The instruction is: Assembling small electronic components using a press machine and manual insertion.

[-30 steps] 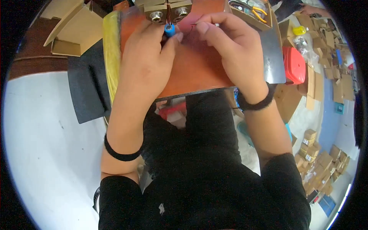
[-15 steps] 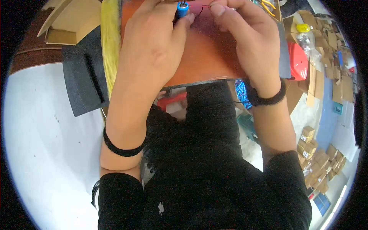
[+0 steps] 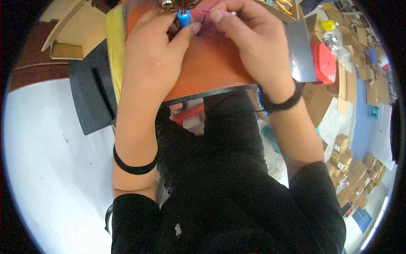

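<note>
From where I stand: left hand (image 3: 156,44) gripping blue, shiny-ended cylinder (image 3: 185,20) near copper-coloured metal prongs (image 3: 183,5); right hand (image 3: 261,40) pinching thin dark wire (image 3: 206,12) over orange-brown flat board (image 3: 215,63).

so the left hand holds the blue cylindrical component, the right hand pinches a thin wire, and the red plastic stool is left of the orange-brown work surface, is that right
Not quite: the head view shows the red plastic stool to the right of the orange-brown work surface. The left hand holds the blue cylindrical component, and the right hand pinches a thin wire.
</note>
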A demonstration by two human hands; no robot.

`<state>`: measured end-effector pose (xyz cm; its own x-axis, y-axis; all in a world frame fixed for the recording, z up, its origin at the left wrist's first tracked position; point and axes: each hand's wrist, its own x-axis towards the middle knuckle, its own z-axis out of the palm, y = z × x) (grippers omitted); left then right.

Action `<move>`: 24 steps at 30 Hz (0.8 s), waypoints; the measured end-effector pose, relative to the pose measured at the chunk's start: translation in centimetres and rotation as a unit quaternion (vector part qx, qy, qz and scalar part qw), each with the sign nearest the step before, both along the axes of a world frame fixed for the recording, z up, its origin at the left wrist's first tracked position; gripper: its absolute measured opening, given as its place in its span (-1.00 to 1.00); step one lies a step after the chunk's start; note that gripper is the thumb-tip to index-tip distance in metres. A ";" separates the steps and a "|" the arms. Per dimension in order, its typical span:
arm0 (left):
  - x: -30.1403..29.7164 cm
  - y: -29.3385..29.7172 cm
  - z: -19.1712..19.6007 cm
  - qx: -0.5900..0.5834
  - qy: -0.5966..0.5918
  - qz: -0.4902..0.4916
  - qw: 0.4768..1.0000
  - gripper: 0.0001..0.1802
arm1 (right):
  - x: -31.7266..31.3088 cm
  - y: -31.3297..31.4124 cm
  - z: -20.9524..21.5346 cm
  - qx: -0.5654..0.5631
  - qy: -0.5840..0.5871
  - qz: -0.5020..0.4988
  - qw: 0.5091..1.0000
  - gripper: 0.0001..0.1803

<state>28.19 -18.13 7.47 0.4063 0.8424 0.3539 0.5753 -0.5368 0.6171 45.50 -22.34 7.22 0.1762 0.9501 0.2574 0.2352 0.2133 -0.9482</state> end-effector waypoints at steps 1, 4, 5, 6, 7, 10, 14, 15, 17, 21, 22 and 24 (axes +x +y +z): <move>-0.1 -0.1 0.3 -0.030 -0.017 0.004 0.999 -0.70 | 0.0 0.2 -0.7 0.045 -0.022 -0.011 0.999 -0.78; -0.4 -0.5 0.6 -0.080 -0.028 0.015 0.996 -0.71 | -0.2 0.0 -0.8 -0.006 -0.033 0.024 0.999 -0.85; -0.6 -0.4 -0.1 -0.045 -0.001 -0.004 0.999 -0.70 | -0.4 -0.2 -0.6 -0.005 -0.049 0.019 0.999 -0.83; -0.7 -0.1 -0.4 -0.034 -0.002 0.000 0.999 -0.70 | -0.4 0.0 -0.6 0.007 -0.049 0.023 0.999 -0.83; -0.2 -0.5 0.1 -0.015 0.004 -0.021 1.000 -0.69 | 0.1 -0.5 -0.1 0.000 -0.056 0.004 0.998 -0.83; 0.1 -0.7 -0.5 0.015 0.014 -0.048 0.999 -0.60 | 0.7 -0.7 -0.3 0.017 -0.058 -0.010 0.998 -0.86; 0.3 -0.3 -0.3 -0.016 -0.028 -0.120 0.992 -0.48 | 3.5 -3.2 1.4 0.034 0.040 -0.019 0.998 -0.91; -0.1 0.2 -0.6 -0.063 -0.043 -0.096 0.992 -0.48 | 5.0 -4.3 2.2 0.076 0.020 -0.026 0.997 -0.90; -0.7 -0.3 -1.4 -0.103 -0.083 -0.051 0.990 -0.49 | 7.9 -7.2 4.3 0.105 0.013 -0.079 0.991 -0.89; -0.5 -0.6 0.2 -0.118 -0.121 -0.038 0.985 -0.56 | 16.0 -13.8 2.9 0.062 -0.028 -0.212 0.975 -0.87; -0.4 -0.5 0.3 -0.113 -0.121 -0.043 0.985 -0.56 | 18.7 -15.6 0.5 0.029 -0.071 -0.239 0.968 -0.85; -0.6 -0.3 0.5 -0.107 -0.070 -0.010 0.992 -0.56 | 22.0 -19.7 -6.5 -0.065 -0.201 -0.344 0.915 -0.78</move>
<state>27.60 -18.42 7.94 0.3825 0.8970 0.2217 0.4668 -0.3946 0.7914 67.46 -42.02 0.68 0.6606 0.6767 0.3252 0.6061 -0.2251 -0.7628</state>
